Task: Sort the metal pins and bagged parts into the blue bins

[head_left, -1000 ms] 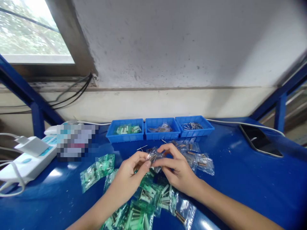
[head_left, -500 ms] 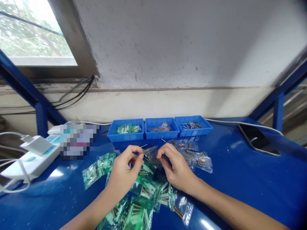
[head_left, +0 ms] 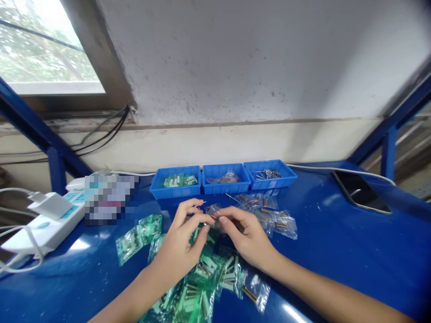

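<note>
Over the middle of the desk, my right hand (head_left: 251, 235) pinches a small clear plastic bag (head_left: 213, 209) between thumb and fingers. Something thin and brownish shows at its fingertips, too small to name. My left hand (head_left: 186, 235) is beside the bag, its index fingertip at the bag's near edge and its thumb held apart below. Under both hands lies a pile of green-tinted bags (head_left: 195, 298) with pale plugs and screws inside. A clear bag of screws (head_left: 256, 291) lies at the pile's right, and more clear screw bags (head_left: 278, 223) lie beyond my right hand.
Along the wall stand a blue bin with green packets (head_left: 175, 194), a blue bin with clear bags (head_left: 225, 190) and a blue bin of metal pins (head_left: 274, 183). A power strip (head_left: 37, 237) with cables is at left, a phone (head_left: 362, 193) at right.
My left thumb and index finger have parted from their pinch on the bag, and that hand has turned. My right fingers have moved slightly left, and the bag sits lower between the hands.
</note>
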Available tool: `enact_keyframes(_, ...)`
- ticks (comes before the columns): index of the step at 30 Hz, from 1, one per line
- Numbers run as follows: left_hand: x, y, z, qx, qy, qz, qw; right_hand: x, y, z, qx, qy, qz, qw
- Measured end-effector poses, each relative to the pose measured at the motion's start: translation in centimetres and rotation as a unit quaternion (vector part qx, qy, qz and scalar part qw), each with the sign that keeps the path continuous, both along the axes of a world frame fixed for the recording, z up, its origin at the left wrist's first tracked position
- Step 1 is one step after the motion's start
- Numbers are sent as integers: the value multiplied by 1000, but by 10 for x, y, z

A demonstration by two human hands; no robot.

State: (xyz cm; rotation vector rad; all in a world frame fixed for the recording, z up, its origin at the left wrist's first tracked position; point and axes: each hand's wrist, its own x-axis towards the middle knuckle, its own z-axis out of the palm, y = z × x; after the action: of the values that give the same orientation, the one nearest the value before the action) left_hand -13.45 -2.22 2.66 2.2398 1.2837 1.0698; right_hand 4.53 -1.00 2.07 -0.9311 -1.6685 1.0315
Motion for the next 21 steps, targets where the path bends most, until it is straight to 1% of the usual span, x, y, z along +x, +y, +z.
enact_keyframes(2,1,1,1,-81,-39,-2,996,1,1,-2,97,-44,-26,994)
enact_keyframes(4,2,2,3,-159,-108,6,981,3,1,-4,179,-72,-27,981)
enact_keyframes(7,3,4,6,-237,-181,21,954,5,-1,-5,265,-119,-14,957)
enact_keyframes(9,4,4,7,-268,-203,15,942,5,-4,-5,277,-151,-8,949)
enact_keyframes(11,4,5,7,-274,-221,17,936,5,-6,-3,239,-170,-8,956)
enact_keyframes(13,3,6,6,-251,-224,31,941,5,-7,0,167,-158,-3,973)
enact_keyframes(14,2,6,5,-229,-212,35,949,5,-6,2,129,-138,3,982)
enact_keyframes(16,1,6,4,-146,-160,35,976,4,-4,5,64,-82,5,995)
enact_keyframes(18,2,5,3,-30,-84,26,996,3,-1,7,19,-41,-10,999)
enact_keyframes(19,2,4,3,20,-46,24,998,2,0,7,3,-35,-16,999)
enact_keyframes(20,3,2,4,53,-14,23,998,2,1,7,-7,-37,-19,999)
enact_keyframes(21,3,1,4,62,6,23,998,1,2,7,-12,-42,-19,999)
